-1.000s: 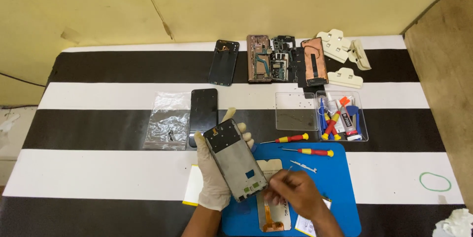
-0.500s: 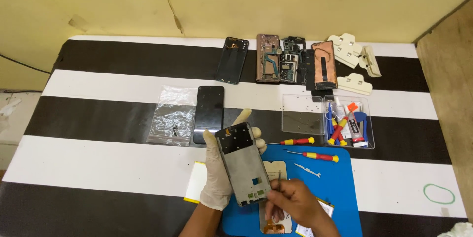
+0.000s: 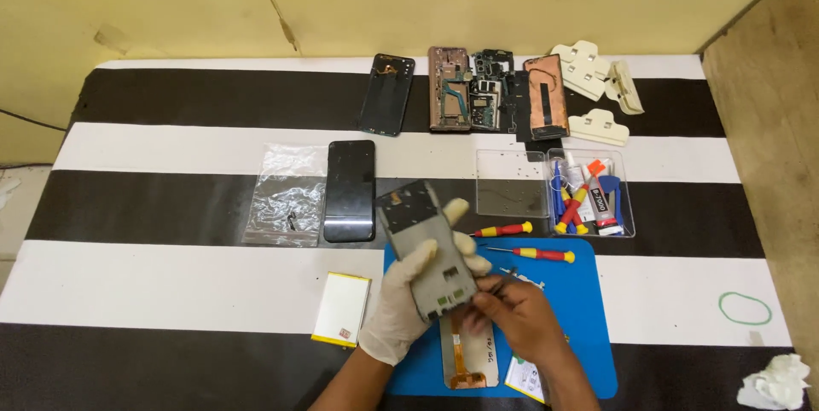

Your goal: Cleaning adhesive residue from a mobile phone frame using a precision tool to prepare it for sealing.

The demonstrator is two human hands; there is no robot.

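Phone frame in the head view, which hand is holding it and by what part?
The gloved left hand grips the grey phone frame around its lower half. The bare right hand touches its bottom edge.

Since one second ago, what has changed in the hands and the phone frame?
The bare right hand slid from the blue mat up to the lower end of the phone frame. The gloved left hand keeps holding the frame. The screwdrivers and battery stayed put.
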